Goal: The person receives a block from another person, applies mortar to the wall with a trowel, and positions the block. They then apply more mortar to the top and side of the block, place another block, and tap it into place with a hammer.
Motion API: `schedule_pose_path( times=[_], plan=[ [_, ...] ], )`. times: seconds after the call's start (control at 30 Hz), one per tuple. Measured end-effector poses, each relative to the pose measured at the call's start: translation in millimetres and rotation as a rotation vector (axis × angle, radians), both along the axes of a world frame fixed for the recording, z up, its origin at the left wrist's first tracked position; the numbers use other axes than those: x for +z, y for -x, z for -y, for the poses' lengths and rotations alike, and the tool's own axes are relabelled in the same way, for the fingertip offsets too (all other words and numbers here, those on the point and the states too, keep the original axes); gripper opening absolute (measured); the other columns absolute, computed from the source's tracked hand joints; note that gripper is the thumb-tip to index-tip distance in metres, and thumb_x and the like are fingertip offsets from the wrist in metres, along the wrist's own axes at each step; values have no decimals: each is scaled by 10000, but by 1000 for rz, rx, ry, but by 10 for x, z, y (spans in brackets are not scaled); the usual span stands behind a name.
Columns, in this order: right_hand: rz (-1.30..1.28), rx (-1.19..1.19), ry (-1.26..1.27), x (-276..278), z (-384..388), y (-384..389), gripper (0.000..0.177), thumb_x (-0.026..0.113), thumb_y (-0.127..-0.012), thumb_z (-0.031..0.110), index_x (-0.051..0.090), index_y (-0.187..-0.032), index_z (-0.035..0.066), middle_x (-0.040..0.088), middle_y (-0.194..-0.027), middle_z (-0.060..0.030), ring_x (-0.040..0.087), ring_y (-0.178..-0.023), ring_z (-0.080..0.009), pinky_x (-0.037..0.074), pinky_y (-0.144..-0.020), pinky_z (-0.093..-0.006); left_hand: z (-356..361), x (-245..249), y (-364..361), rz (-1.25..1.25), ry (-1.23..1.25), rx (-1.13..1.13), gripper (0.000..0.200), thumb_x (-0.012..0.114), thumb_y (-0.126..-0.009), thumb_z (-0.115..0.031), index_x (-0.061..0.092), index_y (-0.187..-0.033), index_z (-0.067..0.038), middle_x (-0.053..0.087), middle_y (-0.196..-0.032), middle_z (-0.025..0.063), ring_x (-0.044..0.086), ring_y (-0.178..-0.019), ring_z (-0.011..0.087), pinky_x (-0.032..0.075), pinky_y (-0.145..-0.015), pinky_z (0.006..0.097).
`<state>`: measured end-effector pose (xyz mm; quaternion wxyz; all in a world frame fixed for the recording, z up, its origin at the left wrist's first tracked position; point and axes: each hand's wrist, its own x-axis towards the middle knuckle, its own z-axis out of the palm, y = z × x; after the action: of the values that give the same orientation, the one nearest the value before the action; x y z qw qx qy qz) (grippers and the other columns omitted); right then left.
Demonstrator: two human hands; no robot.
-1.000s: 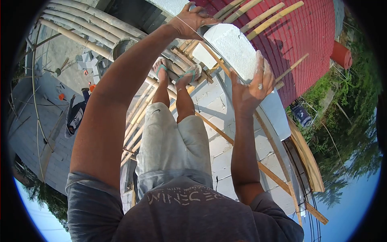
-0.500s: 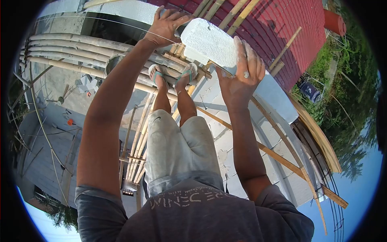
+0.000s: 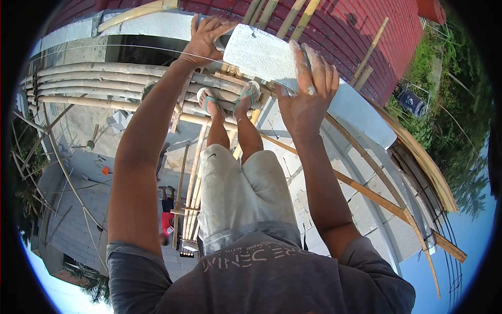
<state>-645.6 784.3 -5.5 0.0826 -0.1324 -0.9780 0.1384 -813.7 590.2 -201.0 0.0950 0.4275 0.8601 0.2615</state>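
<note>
A white lightweight concrete block (image 3: 261, 55) lies at the top of the wall, between my two hands. My left hand (image 3: 208, 42) is at its left end, fingers spread, the nearest ones reaching the block's upper corner. My right hand (image 3: 309, 97) grips the right end, with fingers over the top face and the thumb on the near side. A thin taut string (image 3: 130, 46) runs past my left wrist to the block. Farther right, the white wall top (image 3: 366, 115) continues. The block's underside is hidden.
I stand in sandals on bamboo scaffold poles (image 3: 104, 78). A red tiled roof (image 3: 361, 31) slopes beyond the wall, with bamboo poles (image 3: 306, 18) resting on it. Wooden battens (image 3: 366, 204) cross the block wall on the right. Far below is a person in red (image 3: 167, 222).
The view has shifted slightly, and the block and both hands appear a little farther left. Both hands keep their places at the block's ends. A person in red has come into sight below.
</note>
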Motion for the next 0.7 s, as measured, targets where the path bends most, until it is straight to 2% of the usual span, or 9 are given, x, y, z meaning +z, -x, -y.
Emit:
schedule_pose_path(
  times=[0.27,0.47,0.53,0.6,0.67,0.7],
  plan=[
    [13,-8,13,2,-1,-16,891,898,-557,147,575,-1386,182,558,-1321,-71,517,-1231,-282,305,-1128,-486,22,-37,10,24,9,-29,872,843,-654,-533,519,-1435,-321,567,-1302,25,407,-1355,256,20,-1202,588],
    [40,-15,38,32,7,-7,885,899,-568,156,571,-1390,190,559,-1317,-75,515,-1236,-278,303,-1126,-493,14,-18,16,19,36,-44,851,845,-665,-480,525,-1433,-301,568,-1299,27,405,-1358,261,24,-1198,594],
    [45,-32,42,33,14,-26,879,895,-574,161,569,-1390,190,560,-1316,-77,512,-1239,-277,301,-1125,-497,15,-18,6,29,-31,-25,808,840,-680,-436,540,-1416,-294,567,-1306,31,409,-1359,262,31,-1191,605],
    [8,-42,79,51,22,-46,731,786,-639,136,611,-1347,198,564,-1287,-54,501,-1231,-253,276,-1127,-507,29,-7,21,52,-33,-50,749,830,-696,-404,563,-1385,-280,565,-1322,30,411,-1363,273,42,-1183,616],
    [5,-65,117,90,36,-12,687,740,-695,153,590,-1365,180,551,-1318,-74,489,-1245,-280,258,-1134,-529,-46,149,-1,57,-2,-66,704,826,-702,-380,583,-1353,-267,559,-1345,17,414,-1365,273,58,-1176,614],
    [6,-74,106,80,37,-30,761,789,-657,139,570,-1382,212,555,-1317,-67,490,-1252,-274,255,-1139,-522,-23,83,25,85,-69,-81,678,819,-711,-400,595,-1335,-257,554,-1363,-3,419,-1362,270,69,-1175,601]
  ],
)
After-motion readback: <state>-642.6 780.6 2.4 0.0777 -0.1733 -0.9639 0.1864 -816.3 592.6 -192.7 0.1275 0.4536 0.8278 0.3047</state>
